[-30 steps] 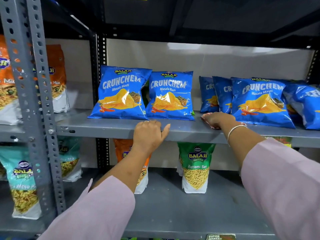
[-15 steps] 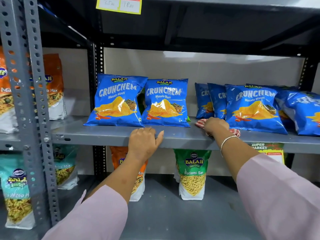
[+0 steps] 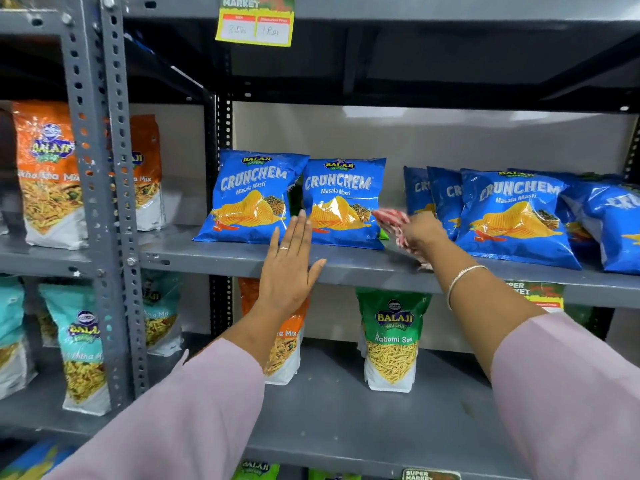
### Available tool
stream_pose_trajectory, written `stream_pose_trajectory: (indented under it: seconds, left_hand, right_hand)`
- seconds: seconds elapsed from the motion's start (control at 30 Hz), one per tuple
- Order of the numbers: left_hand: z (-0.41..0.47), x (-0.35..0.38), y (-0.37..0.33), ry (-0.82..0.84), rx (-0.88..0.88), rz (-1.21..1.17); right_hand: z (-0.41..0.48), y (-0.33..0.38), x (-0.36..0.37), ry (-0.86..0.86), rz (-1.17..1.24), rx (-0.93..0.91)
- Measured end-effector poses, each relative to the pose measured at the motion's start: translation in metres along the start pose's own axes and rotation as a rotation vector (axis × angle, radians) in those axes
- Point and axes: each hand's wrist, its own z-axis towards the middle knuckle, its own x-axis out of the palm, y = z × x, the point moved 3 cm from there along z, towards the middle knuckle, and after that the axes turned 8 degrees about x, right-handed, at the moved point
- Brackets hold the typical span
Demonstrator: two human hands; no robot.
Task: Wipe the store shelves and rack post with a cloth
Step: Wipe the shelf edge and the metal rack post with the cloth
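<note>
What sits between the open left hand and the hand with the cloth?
In the head view, a blue Crunchem bag stands between the left hand and the right hand gripping the cloth.

A pale grey-beige wall panel (image 3: pixel 433 140) is closing off the back of the bay and catching soft reflections of overhead light near its upper edge. Blue snack packets (image 3: pixel 254 197) are leaning against it, while orange packets (image 3: pixel 48 171) are standing in the neighbouring bay on the left. Lower down, a green packet (image 3: pixel 393 341) and teal packets (image 3: pixel 83 355) are standing upright. A yellow price tag (image 3: pixel 255 24) is hanging at the top, and the space just beneath that upper level is lying in deep shadow
</note>
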Motion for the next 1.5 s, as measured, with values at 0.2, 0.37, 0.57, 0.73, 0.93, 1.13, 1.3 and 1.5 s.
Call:
stream_pose_trajectory:
  seconds: [0.2, 0.37, 0.57, 0.73, 0.93, 1.13, 1.3, 1.5]
  left_hand:
    - [-0.055, -0.019, 0.030, 0.052, -0.087, 0.091]
    - [-0.128, -0.030, 0.071, 0.141, -0.226, 0.202]
    - [-0.205, -0.045, 0.123, 0.218, -0.347, 0.293]
    - [-0.227, -0.033, 0.163, 0.226, -0.334, 0.397]
    - [-0.210, -0.004, 0.208, 0.164, -0.223, 0.296]
    - [-0.193, 0.032, 0.242, 0.032, -0.077, 0.207]
    - [-0.184, 0.047, 0.253, -0.118, -0.017, 0.127]
    - [-0.185, 0.055, 0.256, -0.196, 0.016, 0.100]
  right_hand:
    - [-0.044, 0.060, 0.032, 0.440, 0.407, -0.191]
    - [-0.108, 0.091, 0.065, 0.771, 0.202, -0.364]
    - [-0.143, 0.090, 0.152, 0.953, -0.114, -0.456]
    - [-0.150, 0.073, 0.244, 0.794, -0.204, -0.295]
    - [-0.172, 0.038, 0.328, 0.644, -0.171, -0.044]
    - [-0.185, 0.003, 0.376, 0.600, 0.020, 0.228]
    - [-0.187, -0.016, 0.416, 0.578, 0.135, 0.349]
    - [-0.206, -0.041, 0.488, 0.663, -0.240, 0.214]
